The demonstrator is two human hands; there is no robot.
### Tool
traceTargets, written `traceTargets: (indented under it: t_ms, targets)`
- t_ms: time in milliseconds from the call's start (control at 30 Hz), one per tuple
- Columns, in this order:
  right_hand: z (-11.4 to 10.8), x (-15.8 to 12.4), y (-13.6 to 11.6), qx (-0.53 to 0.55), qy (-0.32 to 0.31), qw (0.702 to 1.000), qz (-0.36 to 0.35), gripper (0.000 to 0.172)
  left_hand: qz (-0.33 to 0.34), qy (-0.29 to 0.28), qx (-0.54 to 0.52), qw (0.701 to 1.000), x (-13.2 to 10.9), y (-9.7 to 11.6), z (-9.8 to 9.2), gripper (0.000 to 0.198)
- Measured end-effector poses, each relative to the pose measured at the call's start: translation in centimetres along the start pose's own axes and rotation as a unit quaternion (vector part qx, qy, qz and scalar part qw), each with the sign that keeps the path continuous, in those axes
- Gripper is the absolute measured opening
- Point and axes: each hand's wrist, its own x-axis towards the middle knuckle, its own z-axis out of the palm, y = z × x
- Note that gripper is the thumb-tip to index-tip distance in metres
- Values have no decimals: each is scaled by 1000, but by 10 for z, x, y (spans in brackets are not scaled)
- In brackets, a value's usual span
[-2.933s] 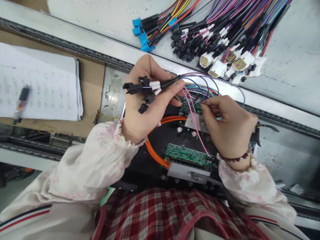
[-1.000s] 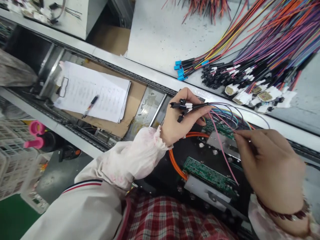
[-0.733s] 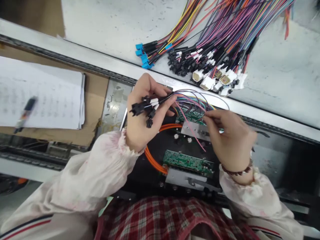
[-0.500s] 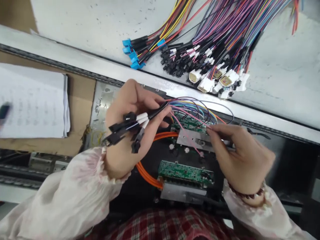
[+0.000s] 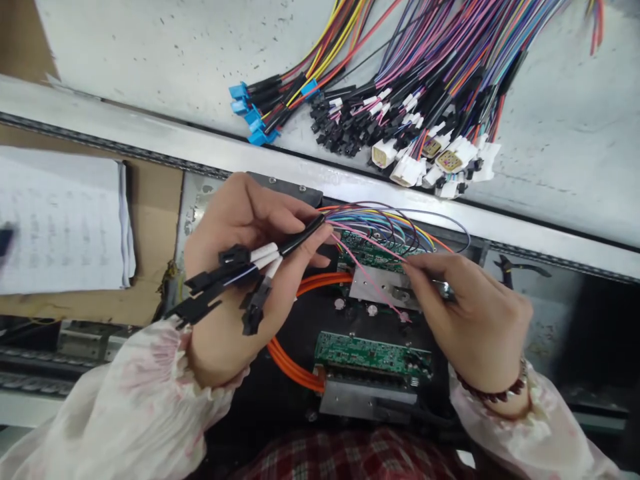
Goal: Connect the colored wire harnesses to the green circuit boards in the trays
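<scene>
L hand gripped wire harness in a loose fist, black connectors w/ white sleeves sticking out past fingers. R hand pinched narrow on thin pink wire, just above alum. bracket. Wires fanned over upper green PCB; 2nd PCB lower down, orange cable to its L. More harnesses lay on pale panel, w/ blue connectors + white connectors.

TEXT: nothing legible | paper sheets at the left edge of the cardboard: rows of small marks, blurred | green circuit board: markings too small to read
</scene>
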Motion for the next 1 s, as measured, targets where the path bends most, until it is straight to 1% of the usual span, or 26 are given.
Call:
traceTargets:
  t_ms: [67,133,200,233,267,333,367,400,533,633,733,833,933,1000]
  targets:
    - [-3,-1,-4,3,1,1000,1,8,6,-3,2,1000,1,-1,0,29]
    - [-8,-1,-10,9,-27,999,-15,12,29,-8,1,1000,2,-6,0,27]
    - [-12,-1,-18,27,-66,997,-42,8,64,-7,-9,998,4,-13,2,24]
    - [-13,0,-21,38,-67,996,-50,7,89,-4,-17,996,5,-16,3,24]
    - [-14,2,-23,46,-50,996,-51,7,117,-2,-22,993,6,-20,4,23]
    - [-11,6,-25,45,13,998,-44,5,170,0,-24,985,8,-24,6,23]
    - [-8,9,-25,40,37,998,-43,5,186,0,-19,982,9,-25,6,22]
    - [-4,11,-23,34,48,997,-41,6,193,0,-9,981,9,-25,6,21]
    - [13,16,-16,29,33,998,-33,5,190,-9,19,982,7,-25,3,20]
    - [19,16,-14,27,41,998,-32,6,211,-24,17,977,8,-27,1,18]
    - [21,14,-13,22,43,998,-31,6,234,-22,12,972,9,-31,0,20]
    - [22,12,-12,27,41,998,-28,6,229,-29,12,973,10,-34,0,22]
    - [16,13,-13,31,30,999,-21,9,231,-30,12,972,10,-37,0,23]
    - [9,19,-18,13,47,998,-26,15,232,-33,13,972,10,-39,1,23]
